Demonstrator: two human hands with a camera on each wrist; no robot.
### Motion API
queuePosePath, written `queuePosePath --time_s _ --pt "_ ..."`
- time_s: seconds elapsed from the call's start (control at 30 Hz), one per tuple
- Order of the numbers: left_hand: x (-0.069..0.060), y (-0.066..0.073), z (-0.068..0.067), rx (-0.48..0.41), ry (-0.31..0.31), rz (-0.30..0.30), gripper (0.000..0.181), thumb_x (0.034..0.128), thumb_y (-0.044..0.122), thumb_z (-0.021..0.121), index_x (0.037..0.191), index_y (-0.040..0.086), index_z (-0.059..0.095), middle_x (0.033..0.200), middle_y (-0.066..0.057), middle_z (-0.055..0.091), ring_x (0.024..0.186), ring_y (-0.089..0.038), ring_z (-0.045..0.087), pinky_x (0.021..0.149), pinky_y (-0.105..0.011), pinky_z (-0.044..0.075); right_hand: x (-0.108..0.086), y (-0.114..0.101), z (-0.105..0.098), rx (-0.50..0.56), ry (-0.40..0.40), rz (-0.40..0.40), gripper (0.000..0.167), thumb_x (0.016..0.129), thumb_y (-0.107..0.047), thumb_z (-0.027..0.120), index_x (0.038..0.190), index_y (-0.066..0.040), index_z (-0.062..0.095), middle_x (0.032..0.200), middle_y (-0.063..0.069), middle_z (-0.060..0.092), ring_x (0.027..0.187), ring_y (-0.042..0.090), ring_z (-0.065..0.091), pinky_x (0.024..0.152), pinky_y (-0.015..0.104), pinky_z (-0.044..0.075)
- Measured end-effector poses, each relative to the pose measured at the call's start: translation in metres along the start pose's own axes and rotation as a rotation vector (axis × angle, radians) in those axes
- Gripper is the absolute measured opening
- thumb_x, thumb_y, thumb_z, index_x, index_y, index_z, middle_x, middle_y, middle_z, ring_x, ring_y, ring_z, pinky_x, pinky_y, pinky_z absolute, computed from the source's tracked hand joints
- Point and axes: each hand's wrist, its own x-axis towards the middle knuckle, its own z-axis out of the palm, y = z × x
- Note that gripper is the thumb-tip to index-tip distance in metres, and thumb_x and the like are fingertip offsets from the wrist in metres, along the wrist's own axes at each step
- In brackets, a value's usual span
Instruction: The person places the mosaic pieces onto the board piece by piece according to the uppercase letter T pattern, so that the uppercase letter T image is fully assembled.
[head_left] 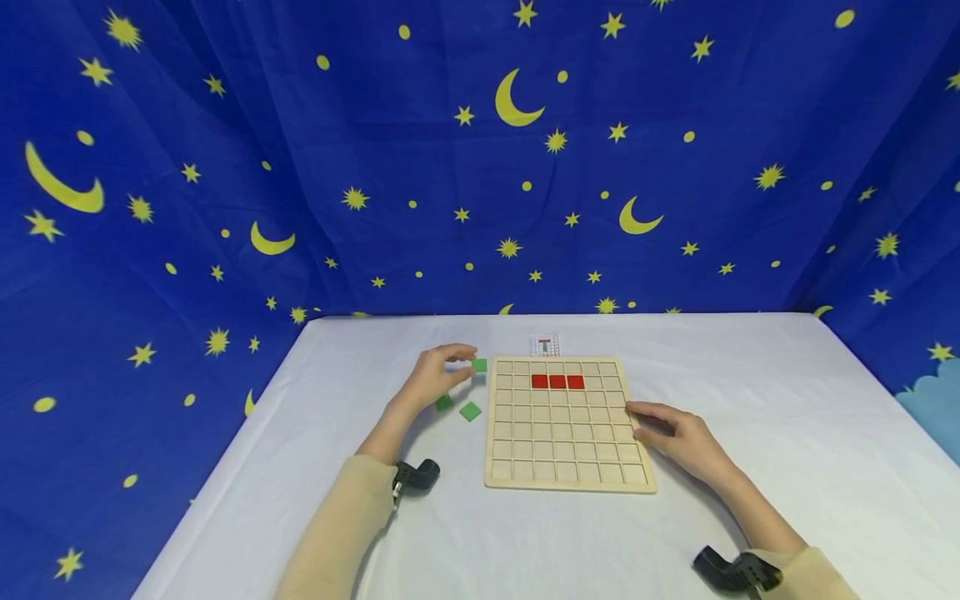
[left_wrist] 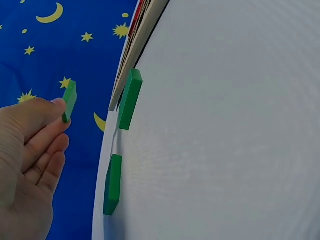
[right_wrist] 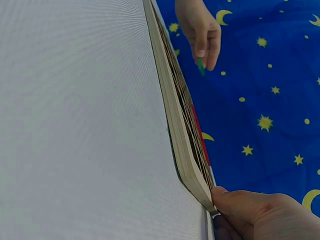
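Note:
My left hand pinches a small green square tile between thumb and fingers, just left of the board's upper left corner. In the left wrist view that tile stands edge-on past the thumb. Two more green tiles lie on the table below this hand: one in plain sight, the other partly covered by it. Fingers and thumb of my right hand touch the right edge of a wooden grid board. Three red tiles sit side by side in the board's second row.
Behind the board lies a small card printed with a grid and a coloured pattern. A white cloth covers the table. Blue curtains with yellow stars and moons hang at the back and sides. Each wrist carries a black device.

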Motion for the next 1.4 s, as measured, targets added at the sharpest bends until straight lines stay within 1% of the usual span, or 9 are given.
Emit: queuePosePath --time_s 0.13,0.23,0.4,0.6,0.87,1.03,1.13,1.27,1.4 --pt "0.001 0.006 -0.002 0.005 0.005 0.002 0.034 0.0856 0.009 0.070 0.119 0.004 0.064 0.110 -0.006 0.067 0.104 -0.025 0.060 0.092 -0.039 0.047 0.000 0.001 0.000 -0.001 -0.002 -0.001 0.044 0.088 -0.023 0.069 0.128 -0.008 0.059 0.131 0.013 0.055 0.125 0.038 0.043 0.100 0.055 0.034" --pt "0.002 0.010 -0.002 -0.002 0.004 0.008 0.034 0.0857 0.009 0.070 0.119 0.005 0.065 0.110 -0.006 0.067 0.103 -0.025 0.060 0.092 -0.041 0.047 0.000 0.001 0.000 -0.005 -0.001 -0.003 0.044 0.088 -0.023 0.069 0.128 -0.008 0.059 0.131 0.013 0.055 0.125 0.038 0.043 0.100 0.056 0.035" --pt "0.003 0.017 -0.002 -0.032 -0.002 0.044 0.034 0.0865 0.009 0.070 0.120 0.004 0.064 0.110 -0.007 0.067 0.103 -0.026 0.060 0.092 -0.045 0.047 0.000 0.001 0.000 -0.006 0.001 0.001 0.044 0.088 -0.023 0.069 0.128 -0.008 0.059 0.131 0.013 0.055 0.125 0.038 0.043 0.099 0.055 0.035" --pt "0.006 0.028 0.002 -0.040 -0.002 0.066 0.034 0.0859 0.010 0.070 0.119 0.005 0.064 0.110 -0.006 0.067 0.103 -0.024 0.060 0.092 -0.039 0.047 0.000 0.001 0.000 -0.003 -0.003 0.010 0.044 0.088 -0.023 0.069 0.128 -0.008 0.059 0.131 0.014 0.055 0.125 0.038 0.043 0.099 0.055 0.036" --pt "0.013 0.039 0.013 -0.055 -0.007 0.085 0.034 0.0857 0.012 0.071 0.119 0.006 0.065 0.110 -0.004 0.067 0.102 -0.021 0.060 0.091 -0.034 0.047 0.001 0.002 0.001 -0.004 -0.002 0.009 0.044 0.088 -0.023 0.068 0.128 -0.008 0.059 0.131 0.014 0.055 0.125 0.038 0.043 0.100 0.055 0.035" --pt "0.016 0.045 0.019 -0.082 -0.015 0.111 0.034 0.0862 0.012 0.071 0.119 0.005 0.064 0.111 -0.005 0.067 0.102 -0.021 0.060 0.091 -0.037 0.047 0.001 0.002 0.001 -0.006 -0.001 0.008 0.044 0.088 -0.022 0.068 0.128 -0.007 0.059 0.131 0.013 0.055 0.125 0.037 0.044 0.099 0.054 0.036" --pt "0.019 0.049 0.024 -0.104 -0.021 0.122 0.035 0.0864 0.012 0.070 0.119 0.003 0.064 0.112 -0.007 0.067 0.103 -0.023 0.060 0.091 -0.042 0.047 0.000 0.001 0.001 -0.006 0.001 0.008 0.044 0.088 -0.022 0.069 0.128 -0.007 0.059 0.130 0.013 0.055 0.125 0.038 0.044 0.099 0.054 0.036" --pt "0.021 0.055 0.032 -0.116 -0.051 0.099 0.035 0.0877 0.013 0.069 0.121 0.004 0.063 0.112 -0.006 0.066 0.104 -0.023 0.058 0.092 -0.044 0.046 0.000 0.001 0.000 -0.004 0.001 0.008 0.044 0.088 -0.021 0.069 0.128 -0.007 0.059 0.130 0.013 0.055 0.125 0.038 0.044 0.100 0.054 0.036" --pt "0.022 0.062 0.039 -0.101 -0.087 0.079 0.035 0.0882 0.014 0.068 0.122 0.007 0.062 0.111 -0.003 0.067 0.105 -0.019 0.058 0.092 -0.037 0.046 0.000 0.000 0.001 -0.001 0.001 0.009 0.044 0.088 -0.022 0.069 0.128 -0.007 0.059 0.130 0.013 0.055 0.125 0.038 0.043 0.099 0.054 0.036"
